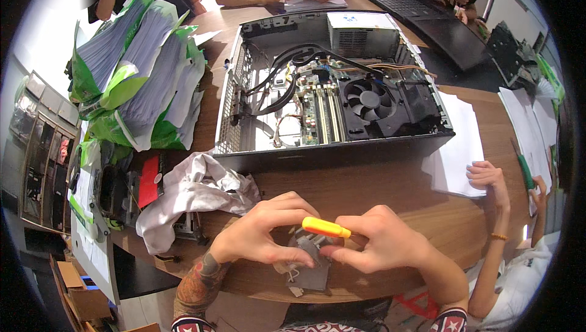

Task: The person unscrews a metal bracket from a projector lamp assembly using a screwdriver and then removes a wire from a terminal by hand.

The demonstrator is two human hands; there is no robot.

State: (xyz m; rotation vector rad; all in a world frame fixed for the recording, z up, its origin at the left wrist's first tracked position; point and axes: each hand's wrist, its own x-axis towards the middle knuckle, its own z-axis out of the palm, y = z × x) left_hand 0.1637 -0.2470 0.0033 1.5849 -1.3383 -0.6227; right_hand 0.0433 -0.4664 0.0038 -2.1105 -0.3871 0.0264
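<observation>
My right hand (387, 240) is closed on a yellow and orange screwdriver (325, 227), its handle lying almost level above the table's near edge. The shaft and tip do not show clearly. Opposite it, my left hand (265, 228) pinches a small grey metal part (309, 248) between thumb and fingers; my right thumb comes close to it. Under both hands sits a flat grey piece (312, 278), with a small pale bit at its left. Beyond them stands an opened computer case (329, 153), its fan (368, 100), cables and boards exposed.
Left of my hands lies a crumpled white cloth (198, 194), near bulging green-wrapped paper stacks (146, 69). White sheets (458, 149) lie right of the case, beside another person's hand (486, 176). A black laptop (427, 23) is at the far right, with people around the table.
</observation>
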